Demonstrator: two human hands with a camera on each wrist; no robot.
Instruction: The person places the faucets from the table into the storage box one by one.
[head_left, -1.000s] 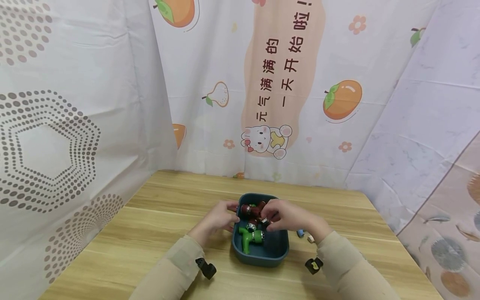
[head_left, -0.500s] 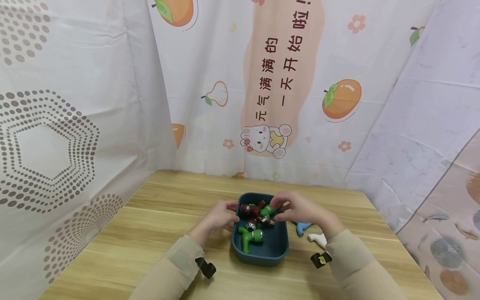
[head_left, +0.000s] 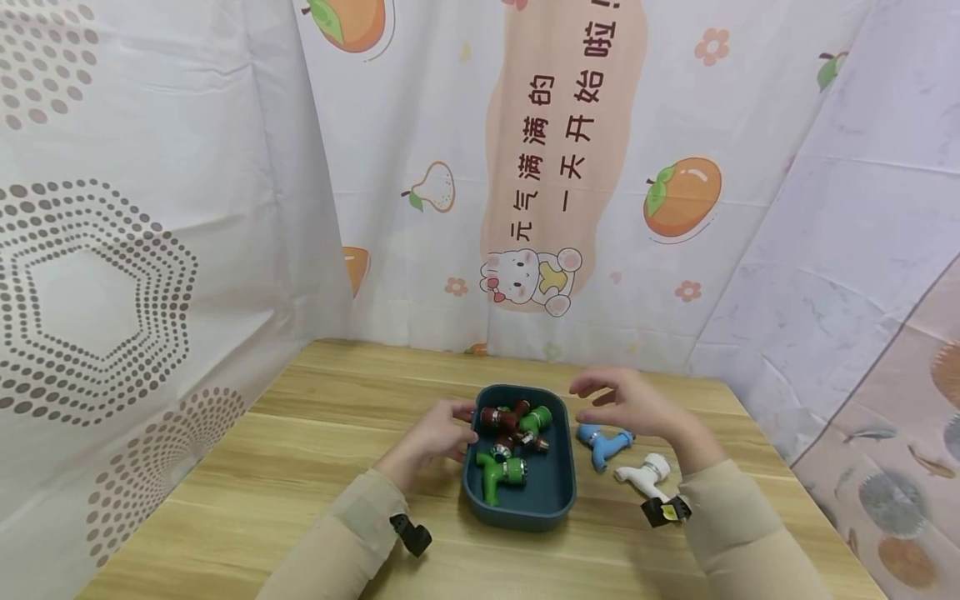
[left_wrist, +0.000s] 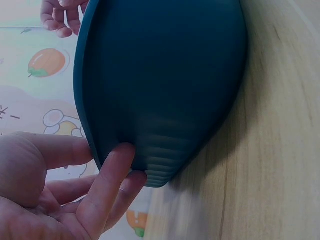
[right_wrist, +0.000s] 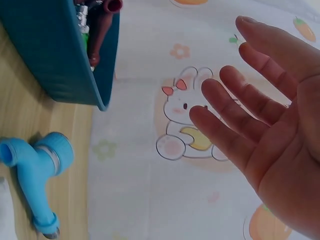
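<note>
A dark teal tray (head_left: 553, 500) sits on the wooden table and holds several plastic taps: a green one (head_left: 501, 475) at the front, another green one (head_left: 536, 419) and a dark red one (head_left: 498, 416) at the back. My left hand (head_left: 448, 427) grips the tray's left rim (left_wrist: 100, 145), thumb over the edge and fingers on the outer wall. My right hand (head_left: 615, 402) hovers empty to the right of the tray, fingers spread (right_wrist: 240, 110). Below it a blue tap (head_left: 599, 442) (right_wrist: 37, 175) and a white tap (head_left: 643, 471) lie on the table.
Printed cloth curtains (head_left: 525, 167) wall in the table on the left, back and right. The wooden tabletop (head_left: 300, 467) stretches bare to the left of the tray. Small black wrist cameras (head_left: 411, 533) sit on both sleeves.
My right hand has left the tray, let go of a green tap there, and drawn up and to the right, uncovering the blue and white taps. The left hand stays on the rim.
</note>
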